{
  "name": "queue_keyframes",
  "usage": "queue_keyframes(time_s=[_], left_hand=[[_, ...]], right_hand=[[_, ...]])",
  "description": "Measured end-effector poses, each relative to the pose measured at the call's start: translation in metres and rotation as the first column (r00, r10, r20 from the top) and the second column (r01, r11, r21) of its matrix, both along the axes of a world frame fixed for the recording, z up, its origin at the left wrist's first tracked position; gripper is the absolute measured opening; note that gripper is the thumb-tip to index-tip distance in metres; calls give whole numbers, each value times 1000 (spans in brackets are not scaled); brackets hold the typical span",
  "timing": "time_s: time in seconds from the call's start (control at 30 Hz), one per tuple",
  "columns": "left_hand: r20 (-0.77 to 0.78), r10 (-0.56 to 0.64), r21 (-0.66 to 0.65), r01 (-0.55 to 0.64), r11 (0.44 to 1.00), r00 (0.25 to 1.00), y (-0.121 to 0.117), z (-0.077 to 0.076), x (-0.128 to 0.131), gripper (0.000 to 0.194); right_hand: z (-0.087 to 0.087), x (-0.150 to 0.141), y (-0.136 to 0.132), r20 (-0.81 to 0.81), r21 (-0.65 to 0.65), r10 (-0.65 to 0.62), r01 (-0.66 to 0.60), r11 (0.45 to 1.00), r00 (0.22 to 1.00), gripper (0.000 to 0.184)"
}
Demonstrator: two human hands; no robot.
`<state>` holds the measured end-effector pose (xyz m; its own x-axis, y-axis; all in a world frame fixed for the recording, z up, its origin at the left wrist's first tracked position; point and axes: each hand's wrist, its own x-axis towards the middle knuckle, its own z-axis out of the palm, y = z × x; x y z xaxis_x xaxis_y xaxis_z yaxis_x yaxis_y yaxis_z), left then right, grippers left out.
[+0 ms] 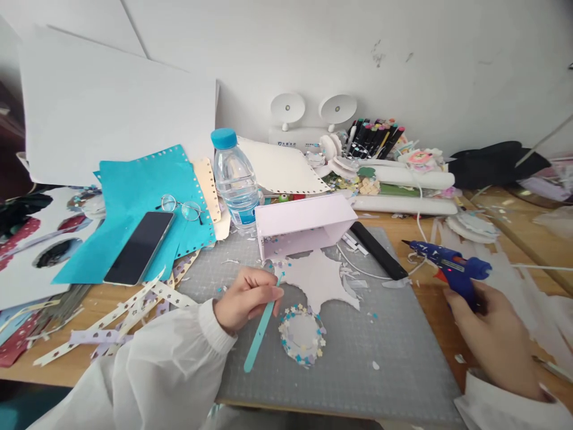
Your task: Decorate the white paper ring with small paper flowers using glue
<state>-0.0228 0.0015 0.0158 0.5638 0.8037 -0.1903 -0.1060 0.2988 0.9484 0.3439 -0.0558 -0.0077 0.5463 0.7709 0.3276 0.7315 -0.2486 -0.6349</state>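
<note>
My left hand (253, 298) is closed around a teal craft stick (258, 343), whose rounded lower end slants toward the front of the grey cutting mat (358, 370). Just right of it lies a round white disc (303, 335) edged with small blue, white and cream star shapes. Behind the disc is a white piece with a jagged, star-like outline (316, 276). Over at the mat's right side, my right hand (492, 334) grips a blue hot glue gun (456, 266), its dark nozzle pointing left. The fingers on its handle are partly hidden.
An open pale lilac box (307, 218) lies on its side at the mat's back, beside a water bottle (237, 179). A phone (139, 248) and glasses (181, 207) rest on teal sheets (134, 185). Paper strips (102, 336) litter the left; a black bar (378, 249) lies right.
</note>
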Motion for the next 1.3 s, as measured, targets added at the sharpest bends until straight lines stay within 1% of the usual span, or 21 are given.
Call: queue_keyframes(time_s=[0.03,0.07,0.1,0.13,0.2,0.3,0.37,0.4,0.47,0.53,0.57,0.6,0.67,0.73,0.77,0.83,0.93,1.07,1.2,1.3], left_hand=[[2,-3,9,3,1000,1000,0,0,0,36],[4,-6,17,6,1000,1000,0,0,0,36],[6,-11,22,11,1000,1000,1,0,0,37],[11,-16,25,16,1000,1000,1,0,0,37],[19,-22,23,21,1000,1000,1,0,0,37],[16,-44,17,44,999,999,1,0,0,37],[2,-78,22,78,997,997,1,0,0,38],[-5,-98,28,99,995,995,0,0,0,39],[-21,-131,41,132,990,991,0,0,0,39],[-37,-155,48,157,986,987,0,1,-1,39],[-41,-166,48,168,985,985,1,1,-1,39],[-44,-174,47,176,983,984,1,2,-2,38],[-48,-184,42,187,982,982,1,4,-3,38],[-51,-191,45,193,980,980,1,4,-3,39],[-50,-194,51,196,979,980,1,4,-4,40],[-47,-209,71,212,975,977,1,4,-4,42],[-42,-249,92,252,963,968,0,4,-4,43],[-34,-282,108,284,953,959,-1,4,-3,44],[-44,-293,118,296,948,955,-2,4,-3,42],[-43,-302,119,305,945,952,-3,4,-4,42]], right_hand=[[8,-6,4,17,-102,-52,54,993,998,16],[13,-8,5,28,-157,-87,90,984,996,20],[18,-8,5,19,-186,-107,109,976,994,25],[22,-8,5,5,-189,-113,112,976,994,28],[29,-10,5,19,-141,-157,158,977,987,33],[41,-24,9,109,-49,-295,301,952,949,40],[48,-40,10,104,17,-316,316,949,943,40],[51,-49,11,70,36,-291,289,957,954,37],[54,-67,12,6,43,-173,172,984,985,28],[52,-86,14,-4,85,-1,2,996,1000,25],[50,-96,16,7,139,89,-89,986,996,22],[47,-104,18,18,200,184,-184,962,983,17],[39,-119,22,32,275,384,-377,884,923,10],[30,-129,23,40,283,511,-500,818,859,14],[26,-131,22,46,274,545,-535,799,837,15],[19,-132,20,58,263,578,-571,778,814,15],[14,-129,17,41,277,586,-573,772,809,15],[12,-127,16,-11,283,577,-551,785,817,16],[11,-128,16,15,298,598,-574,763,801,15],[12,-128,16,34,293,591,-573,766,806,15]])
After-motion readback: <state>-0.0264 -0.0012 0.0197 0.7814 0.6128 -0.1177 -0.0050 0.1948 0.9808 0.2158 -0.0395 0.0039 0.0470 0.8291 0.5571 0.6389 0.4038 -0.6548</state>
